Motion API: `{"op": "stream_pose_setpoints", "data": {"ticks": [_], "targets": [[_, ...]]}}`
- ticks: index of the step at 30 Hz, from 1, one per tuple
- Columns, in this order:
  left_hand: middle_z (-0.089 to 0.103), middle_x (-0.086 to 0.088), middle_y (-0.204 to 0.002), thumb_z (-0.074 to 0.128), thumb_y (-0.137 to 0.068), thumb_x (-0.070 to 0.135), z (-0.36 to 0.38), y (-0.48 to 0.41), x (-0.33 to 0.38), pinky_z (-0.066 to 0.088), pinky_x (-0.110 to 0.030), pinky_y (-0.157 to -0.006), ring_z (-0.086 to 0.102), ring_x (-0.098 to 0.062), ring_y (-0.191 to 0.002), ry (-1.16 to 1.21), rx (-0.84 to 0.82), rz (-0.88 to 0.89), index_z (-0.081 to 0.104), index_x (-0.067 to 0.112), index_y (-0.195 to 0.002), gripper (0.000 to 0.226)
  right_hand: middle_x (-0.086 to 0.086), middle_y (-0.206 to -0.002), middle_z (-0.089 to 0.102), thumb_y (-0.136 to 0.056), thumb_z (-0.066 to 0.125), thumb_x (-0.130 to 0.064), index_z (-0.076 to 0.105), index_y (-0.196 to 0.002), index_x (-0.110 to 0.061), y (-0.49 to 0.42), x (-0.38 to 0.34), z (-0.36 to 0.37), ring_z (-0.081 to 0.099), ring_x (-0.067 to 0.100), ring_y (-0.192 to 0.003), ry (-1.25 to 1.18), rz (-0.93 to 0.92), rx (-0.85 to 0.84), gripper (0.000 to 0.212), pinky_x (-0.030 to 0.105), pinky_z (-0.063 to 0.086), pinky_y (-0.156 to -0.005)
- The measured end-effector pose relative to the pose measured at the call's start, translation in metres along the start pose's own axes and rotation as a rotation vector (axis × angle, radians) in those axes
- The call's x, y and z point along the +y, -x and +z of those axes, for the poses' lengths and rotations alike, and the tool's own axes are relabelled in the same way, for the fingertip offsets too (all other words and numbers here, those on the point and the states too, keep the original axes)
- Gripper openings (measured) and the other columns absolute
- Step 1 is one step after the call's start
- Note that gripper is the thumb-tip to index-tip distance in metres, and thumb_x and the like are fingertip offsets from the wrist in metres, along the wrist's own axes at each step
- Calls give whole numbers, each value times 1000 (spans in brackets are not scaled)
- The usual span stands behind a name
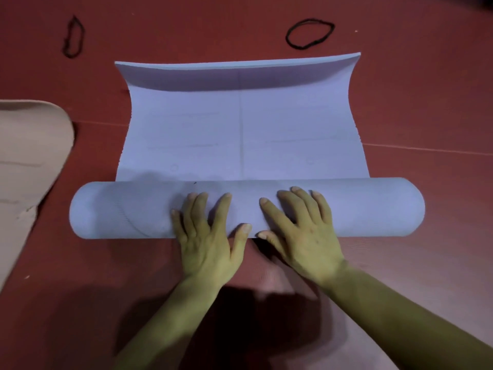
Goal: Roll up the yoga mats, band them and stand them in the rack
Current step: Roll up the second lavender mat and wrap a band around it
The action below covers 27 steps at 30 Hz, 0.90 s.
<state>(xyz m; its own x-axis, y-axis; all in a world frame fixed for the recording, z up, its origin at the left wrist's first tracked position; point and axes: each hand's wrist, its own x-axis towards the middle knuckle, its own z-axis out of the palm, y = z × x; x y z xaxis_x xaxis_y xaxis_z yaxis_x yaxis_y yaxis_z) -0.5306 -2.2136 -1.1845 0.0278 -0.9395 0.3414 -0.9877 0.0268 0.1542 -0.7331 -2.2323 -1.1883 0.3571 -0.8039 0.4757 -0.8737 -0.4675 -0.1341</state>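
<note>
The yoga mat (241,129) looked light, soft and springy, foam that would give under pressure and try to unwind if let go, so it was best handled by the rolled part (120,209), pressed from above near the middle or cupped around its full girth, and not by the thin loose edge. Both hands lay flat on that roll, grasping nothing: the left hand (205,236) and right hand (298,231) sat side by side with fingers straight and spread over its top, thumbs nearly meeting at its near side. The roll ran crosswise under the palms, sticking out well past the outer side of each hand. Beyond the fingertips the unrolled remainder lay flat on the red floor (426,102), and its far edge curled up off the floor, which suggested the foam kept some memory of its shape. The mat was pale lavender-blue, matte, with faint printed alignment lines and a centre line running away from between the hands. Farther out past that curled edge lay 2 black bands, 1 (65,45) off beyond the left hand and 1 (309,20) beyond the right. A beige mat (29,156) lay well apart to the outside of the left hand.
</note>
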Motion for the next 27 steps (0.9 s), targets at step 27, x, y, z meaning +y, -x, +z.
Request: {"op": "stream_pose_setpoints", "data": {"ticks": [27], "targets": [[44,-18,-148,48,-93,56,13,-50,-17,14,-68,-115,35,-41,-140,-37,-16,69,53,23,-145,61,14,-140,55,-91,60,-69,56,-144,-19,-37,15,13,47,38,-138,90,76,-58,73,58,28,-116]]}}
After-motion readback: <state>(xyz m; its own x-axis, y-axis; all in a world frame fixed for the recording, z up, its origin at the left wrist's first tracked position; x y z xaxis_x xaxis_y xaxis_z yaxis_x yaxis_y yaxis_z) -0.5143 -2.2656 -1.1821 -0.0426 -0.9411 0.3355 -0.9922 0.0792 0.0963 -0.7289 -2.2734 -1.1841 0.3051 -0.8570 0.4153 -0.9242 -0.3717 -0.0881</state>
